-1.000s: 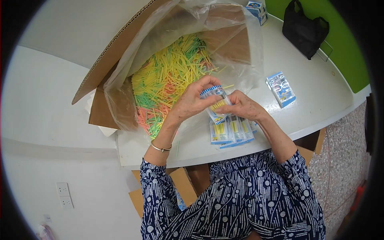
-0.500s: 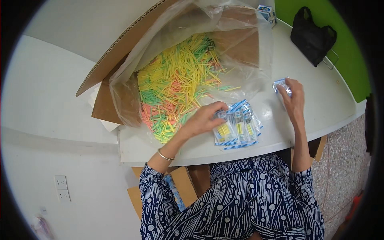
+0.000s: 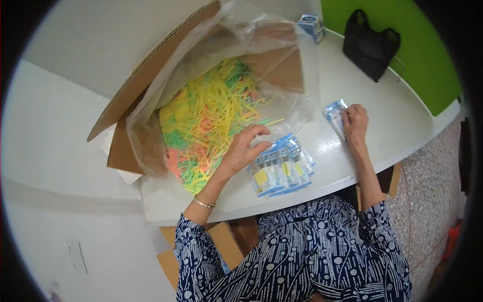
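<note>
At the table's near edge lies an overlapping row of clear, blue-edged plastic packets [image 3: 285, 170] with small yellow pieces inside. My left hand [image 3: 242, 148] is just left of their upper edge, thumb and fingers curved apart with nothing between them. To the right, my right hand [image 3: 355, 122] has its fingers closed on the side of another blue-edged packet [image 3: 335, 115], which is at the tabletop. Its lower part is partly covered by my fingers. Beyond my left hand, a heap of thin yellow, green and pink plastic sticks [image 3: 211, 108] spills from a clear plastic liner [image 3: 297, 108].
A large open cardboard box [image 3: 128, 138] lies tipped on the white table [image 3: 402, 121], holding the liner. A black plastic bag [image 3: 370, 48] sits at the far right by a green panel. At the back stands a small blue-and-white box [image 3: 311, 27]. Cardboard boxes [image 3: 229, 239] are below the table edge.
My left hand has come off the packet row, its fingers now apart. My right hand still has its packet, now turned more fully into view. The whole view has shifted a little.
</note>
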Tool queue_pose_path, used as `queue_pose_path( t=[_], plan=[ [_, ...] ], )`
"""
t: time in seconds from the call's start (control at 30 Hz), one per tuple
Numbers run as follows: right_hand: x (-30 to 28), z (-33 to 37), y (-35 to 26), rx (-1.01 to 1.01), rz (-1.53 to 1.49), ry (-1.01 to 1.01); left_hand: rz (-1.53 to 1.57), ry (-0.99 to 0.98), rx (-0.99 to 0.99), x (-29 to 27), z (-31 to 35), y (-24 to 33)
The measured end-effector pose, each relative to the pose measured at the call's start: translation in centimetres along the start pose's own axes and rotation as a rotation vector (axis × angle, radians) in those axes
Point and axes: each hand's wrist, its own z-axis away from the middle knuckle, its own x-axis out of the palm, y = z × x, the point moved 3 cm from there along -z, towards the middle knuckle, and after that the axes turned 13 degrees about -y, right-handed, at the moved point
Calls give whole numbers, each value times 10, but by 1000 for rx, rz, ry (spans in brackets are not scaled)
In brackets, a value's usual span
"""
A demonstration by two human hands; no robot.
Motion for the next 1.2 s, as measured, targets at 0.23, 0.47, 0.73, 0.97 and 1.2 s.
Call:
queue_pose_path(
  t=[0.23,0.47,0.73,0.97,1.2],
  plan=[
    [-65,1,-112,-455,-123,-37,72,188,104,-3,-31,47],
    [-58,9,-157,-335,-689,-223,360,34,50,0,-33,50],
    [-34,8,-154,-160,-929,-639,166,240,58,6,-6,38],
    [-30,11,-160,-96,-943,-740,-86,310,95,4,1,34],
    [-18,16,-164,-148,-894,-790,-61,198,27,0,14,19]
  ],
)
